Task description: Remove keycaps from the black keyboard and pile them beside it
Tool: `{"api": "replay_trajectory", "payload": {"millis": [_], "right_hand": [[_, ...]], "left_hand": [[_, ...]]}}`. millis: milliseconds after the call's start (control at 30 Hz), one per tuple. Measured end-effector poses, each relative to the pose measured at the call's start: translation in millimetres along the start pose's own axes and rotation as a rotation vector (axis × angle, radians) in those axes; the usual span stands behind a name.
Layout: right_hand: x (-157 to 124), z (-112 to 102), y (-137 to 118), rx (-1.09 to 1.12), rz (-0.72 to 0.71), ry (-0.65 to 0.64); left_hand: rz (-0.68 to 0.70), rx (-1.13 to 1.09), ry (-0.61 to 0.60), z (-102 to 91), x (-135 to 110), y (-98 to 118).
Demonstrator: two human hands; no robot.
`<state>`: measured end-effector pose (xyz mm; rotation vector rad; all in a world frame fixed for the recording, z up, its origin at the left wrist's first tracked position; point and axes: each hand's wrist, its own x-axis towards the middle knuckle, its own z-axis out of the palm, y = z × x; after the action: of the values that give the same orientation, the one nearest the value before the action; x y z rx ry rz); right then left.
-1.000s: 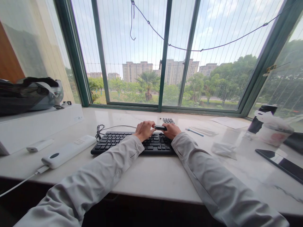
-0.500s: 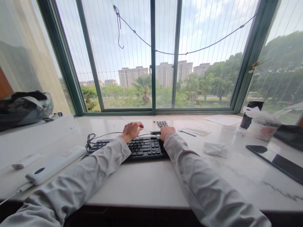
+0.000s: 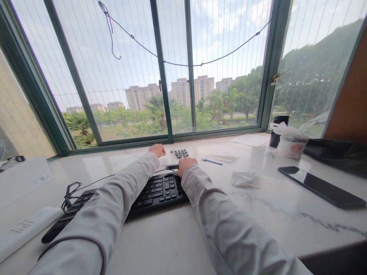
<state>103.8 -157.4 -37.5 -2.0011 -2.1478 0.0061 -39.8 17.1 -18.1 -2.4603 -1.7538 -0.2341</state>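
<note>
A black keyboard (image 3: 156, 196) lies on the white countertop, partly covered by my left sleeve. My right hand (image 3: 187, 164) rests at its far right corner with curled fingers. A short dark bar-shaped tool (image 3: 172, 167) juts out leftward from those fingers; its kind is unclear. Beyond the keyboard, my left hand (image 3: 157, 150) reaches out low over the counter, its fingers bent together; the fingertips are mostly hidden. Small dark keycaps (image 3: 181, 153) stand in neat rows just right of it, with one single keycap (image 3: 171, 151) apart at their left.
To the right lie a blue pen-like stick (image 3: 212, 161), a crumpled white wrapper (image 3: 245, 178) and a black phone (image 3: 321, 187). A cup in a plastic bag (image 3: 292, 145) stands by the window. A coiled cable (image 3: 70, 194) and a white power strip (image 3: 27, 231) sit left.
My view has turned to the right. My left hand has moved forward, away from above the keyboard and closer to the rows of keycaps. My right hand stays at the keyboard's right corner.
</note>
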Motion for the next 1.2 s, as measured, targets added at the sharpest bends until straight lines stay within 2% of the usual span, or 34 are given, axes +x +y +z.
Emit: {"api": "replay_trajectory", "payload": {"millis": [100,367,567,1200], "right_hand": [[1,0,-3,-0.005,0.079,-0.018],[5,5,-5,-0.014,0.067,-0.009],[2,5,-5,-0.046,0.054,0.0],[-3,-1,-7,-0.058,0.053,-0.004]], "left_hand": [[-0.008,0.0,-0.005,8.7,18,3],[-0.001,-0.016,-0.007,21.9,41,2],[-0.005,-0.027,-0.003,29.3,45,6],[0.008,-0.031,-0.058,30.6,51,6]]}}
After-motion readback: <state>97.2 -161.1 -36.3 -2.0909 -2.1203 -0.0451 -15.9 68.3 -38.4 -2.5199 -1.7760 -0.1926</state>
